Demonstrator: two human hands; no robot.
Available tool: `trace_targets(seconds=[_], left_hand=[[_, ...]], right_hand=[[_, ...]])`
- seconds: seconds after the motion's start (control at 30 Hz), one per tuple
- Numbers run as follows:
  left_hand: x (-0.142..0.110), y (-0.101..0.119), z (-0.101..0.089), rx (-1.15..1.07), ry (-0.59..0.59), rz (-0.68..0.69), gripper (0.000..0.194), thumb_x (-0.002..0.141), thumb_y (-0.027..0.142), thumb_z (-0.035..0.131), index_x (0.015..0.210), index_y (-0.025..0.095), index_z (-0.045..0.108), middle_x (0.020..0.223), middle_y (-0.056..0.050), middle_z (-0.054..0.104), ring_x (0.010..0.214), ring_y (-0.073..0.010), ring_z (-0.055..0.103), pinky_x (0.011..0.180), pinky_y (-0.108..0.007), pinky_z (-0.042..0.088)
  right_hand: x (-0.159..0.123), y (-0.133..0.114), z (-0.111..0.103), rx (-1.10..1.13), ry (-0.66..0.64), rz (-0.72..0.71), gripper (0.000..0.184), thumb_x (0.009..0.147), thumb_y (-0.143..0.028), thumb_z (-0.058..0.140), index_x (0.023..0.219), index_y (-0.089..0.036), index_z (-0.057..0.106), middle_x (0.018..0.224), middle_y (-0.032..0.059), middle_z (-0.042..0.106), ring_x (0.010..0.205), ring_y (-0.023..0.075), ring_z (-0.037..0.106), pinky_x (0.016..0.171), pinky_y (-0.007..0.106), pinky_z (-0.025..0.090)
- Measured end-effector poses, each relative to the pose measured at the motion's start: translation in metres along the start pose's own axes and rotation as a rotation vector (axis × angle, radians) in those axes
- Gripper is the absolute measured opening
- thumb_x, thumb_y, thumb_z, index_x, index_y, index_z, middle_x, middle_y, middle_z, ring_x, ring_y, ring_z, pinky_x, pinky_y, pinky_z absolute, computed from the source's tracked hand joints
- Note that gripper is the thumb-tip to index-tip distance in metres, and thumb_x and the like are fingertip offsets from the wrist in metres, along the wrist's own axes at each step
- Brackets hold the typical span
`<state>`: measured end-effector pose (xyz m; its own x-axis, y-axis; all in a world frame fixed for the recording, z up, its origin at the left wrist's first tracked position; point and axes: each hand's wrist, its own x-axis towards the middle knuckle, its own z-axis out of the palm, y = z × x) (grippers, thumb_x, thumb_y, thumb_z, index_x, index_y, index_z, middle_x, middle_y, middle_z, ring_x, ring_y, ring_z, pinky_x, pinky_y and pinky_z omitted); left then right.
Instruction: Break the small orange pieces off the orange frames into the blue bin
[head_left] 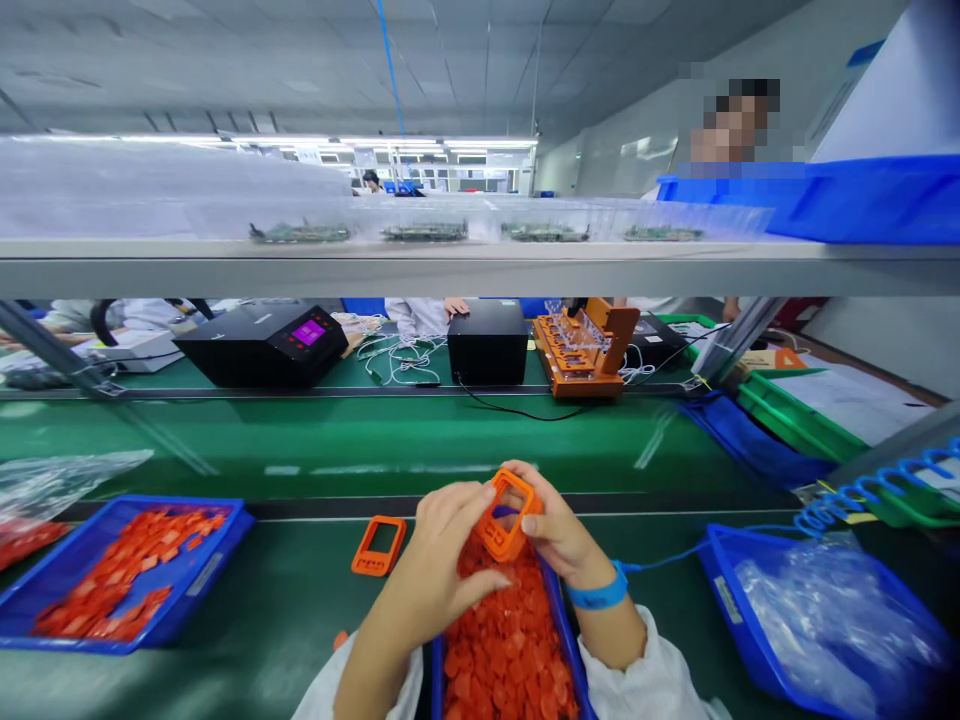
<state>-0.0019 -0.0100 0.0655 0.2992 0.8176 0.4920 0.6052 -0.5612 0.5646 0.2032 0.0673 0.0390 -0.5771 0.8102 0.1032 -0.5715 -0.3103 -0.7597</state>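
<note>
My right hand [559,532] grips an orange plastic casing [504,547] with a rectangular window, its thumb on the front and its fingers behind. The casing is tilted above a narrow blue bin [576,665] full of small orange plastic pieces [502,645]. My left hand [448,535] is at the casing's left side, fingertips by its upper edge and thumb spread away below; a small part between them is not visible. A second orange casing [370,568] lies on the green bench to the left. A blue wrist strap [598,592] circles my right wrist.
A blue tray [214,580] of orange pieces stands left; a blue bin [724,590] of clear plastic bags stands right, near a coiled blue cord [862,505]. Beyond the green belt [450,440] are black boxes [487,345] and an orange fixture [589,350]. A shelf [480,275] crosses above.
</note>
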Motion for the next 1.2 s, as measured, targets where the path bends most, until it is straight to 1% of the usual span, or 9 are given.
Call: trace_targets(seconds=[0.07, 0.13, 0.27, 0.4, 0.57, 0.7, 0.97, 1.1, 1.2], left_hand=[[0.001, 0.005, -0.006, 0.034, -0.074, 0.130, 0.074, 0.095, 0.025, 0.083, 0.156, 0.034, 0.042, 0.140, -0.010, 0.070, 0.128, -0.0305, 0.066, 0.111, -0.051, 0.047], [0.002, 0.011, -0.009, 0.056, -0.122, 0.148, 0.067, 0.097, 0.013, 0.076, 0.153, 0.031, 0.044, 0.128, -0.007, 0.076, 0.112, -0.0262, 0.072, 0.103, -0.046, 0.049], [-0.003, 0.015, -0.006, 0.097, -0.136, 0.111, 0.057, 0.095, 0.015, 0.077, 0.145, 0.027, 0.053, 0.110, -0.004, 0.078, 0.090, -0.0238, 0.069, 0.089, -0.040, 0.052], [-0.011, 0.012, -0.003, 0.097, -0.098, 0.113, 0.048, 0.095, 0.018, 0.077, 0.138, 0.027, 0.058, 0.109, -0.003, 0.078, 0.090, -0.0234, 0.069, 0.087, -0.038, 0.054], [-0.019, 0.019, 0.002, 0.179, -0.080, 0.055, 0.074, 0.084, 0.015, 0.088, 0.148, 0.026, 0.052, 0.113, -0.005, 0.078, 0.096, -0.0269, 0.069, 0.087, -0.039, 0.057], [-0.023, 0.026, 0.007, 0.204, -0.037, 0.067, 0.088, 0.072, 0.015, 0.099, 0.146, 0.024, 0.053, 0.098, -0.002, 0.078, 0.087, -0.0242, 0.066, 0.081, -0.035, 0.056], [-0.036, 0.038, 0.001, 0.148, -0.103, 0.076, 0.056, 0.091, 0.028, 0.084, 0.142, 0.028, 0.059, 0.081, 0.002, 0.070, 0.079, -0.0220, 0.062, 0.084, -0.036, 0.054], [-0.046, 0.039, 0.002, 0.105, -0.099, 0.061, 0.048, 0.100, 0.023, 0.070, 0.144, 0.031, 0.055, 0.090, 0.001, 0.075, 0.078, -0.0194, 0.067, 0.097, -0.042, 0.052], [-0.056, 0.033, 0.011, 0.078, 0.036, 0.030, 0.062, 0.099, 0.040, 0.077, 0.154, 0.034, 0.047, 0.134, -0.011, 0.069, 0.119, -0.0277, 0.069, 0.112, -0.051, 0.048]], right_hand=[[0.000, -0.001, -0.002, 0.013, -0.031, 0.080, 0.080, 0.063, -0.039, 0.106, 0.132, -0.025, 0.067, 0.120, 0.0068, 0.076, 0.108, 0.0206, 0.074, 0.097, 0.031, 0.056], [0.001, 0.001, -0.005, -0.011, -0.063, 0.142, 0.081, 0.064, -0.043, 0.105, 0.133, -0.023, 0.069, 0.119, 0.0074, 0.077, 0.106, 0.0205, 0.074, 0.098, 0.030, 0.055], [0.001, 0.003, -0.005, -0.069, -0.137, 0.225, 0.079, 0.066, -0.050, 0.103, 0.132, -0.020, 0.071, 0.117, 0.0081, 0.077, 0.104, 0.0201, 0.073, 0.094, 0.030, 0.054], [0.000, 0.001, -0.001, -0.075, -0.171, 0.240, 0.074, 0.070, -0.050, 0.101, 0.131, -0.021, 0.071, 0.121, 0.0092, 0.078, 0.108, 0.0208, 0.075, 0.099, 0.033, 0.054], [0.001, 0.001, 0.004, -0.111, -0.181, 0.244, 0.075, 0.069, -0.050, 0.102, 0.131, -0.022, 0.070, 0.120, 0.0079, 0.079, 0.106, 0.0194, 0.075, 0.096, 0.031, 0.054], [0.003, 0.008, 0.008, -0.163, -0.201, 0.275, 0.073, 0.069, -0.045, 0.103, 0.129, -0.022, 0.070, 0.116, 0.0053, 0.077, 0.102, 0.0173, 0.074, 0.091, 0.028, 0.054], [-0.003, 0.005, 0.008, -0.241, -0.360, 0.323, 0.091, 0.069, -0.044, 0.102, 0.147, -0.025, 0.058, 0.122, 0.0076, 0.075, 0.112, 0.0232, 0.073, 0.099, 0.035, 0.054], [-0.001, 0.005, 0.009, -0.339, -0.363, 0.288, 0.077, 0.064, -0.048, 0.103, 0.128, -0.022, 0.070, 0.123, 0.0075, 0.073, 0.114, 0.0247, 0.071, 0.103, 0.038, 0.054], [0.001, 0.007, 0.012, -0.387, -0.288, 0.238, 0.080, 0.062, -0.049, 0.104, 0.130, -0.023, 0.069, 0.128, 0.0095, 0.073, 0.117, 0.0270, 0.070, 0.104, 0.041, 0.055]])
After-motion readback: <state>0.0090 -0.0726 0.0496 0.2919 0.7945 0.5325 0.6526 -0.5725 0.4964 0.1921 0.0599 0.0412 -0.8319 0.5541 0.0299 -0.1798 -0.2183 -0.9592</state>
